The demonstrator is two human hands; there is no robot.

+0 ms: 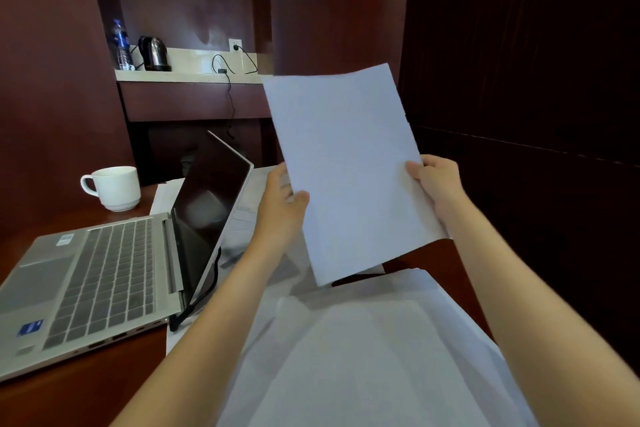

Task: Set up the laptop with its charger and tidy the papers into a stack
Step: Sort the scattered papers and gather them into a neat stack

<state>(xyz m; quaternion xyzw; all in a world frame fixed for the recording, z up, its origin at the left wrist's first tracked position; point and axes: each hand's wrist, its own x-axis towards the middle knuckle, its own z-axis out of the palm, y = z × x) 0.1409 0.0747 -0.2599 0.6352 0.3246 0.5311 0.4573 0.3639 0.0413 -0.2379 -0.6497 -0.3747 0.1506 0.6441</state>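
Holding up a few white sheets of paper [346, 163] above the tabletop [86, 392], both hands are clamped on them. The left hand [280, 204] grips their left edge and the right hand [436, 184] grips their right edge, each with the thumb on the near face. The sheets tilt to the left.

More loose papers [363, 340] lie spread on the tabletop beneath the arms, and some reach behind the laptop [104, 274]. The laptop sits open at the near left with its screen dark. A black cable [204, 295] runs along its right side by the hinge.

A white mug [116, 187] stands just beyond the laptop at the far left. On the far shelf [194, 76] stand a kettle [154, 54] and a water bottle [121, 45]. A black cord [230, 94] hangs down from the wall socket [235, 44].
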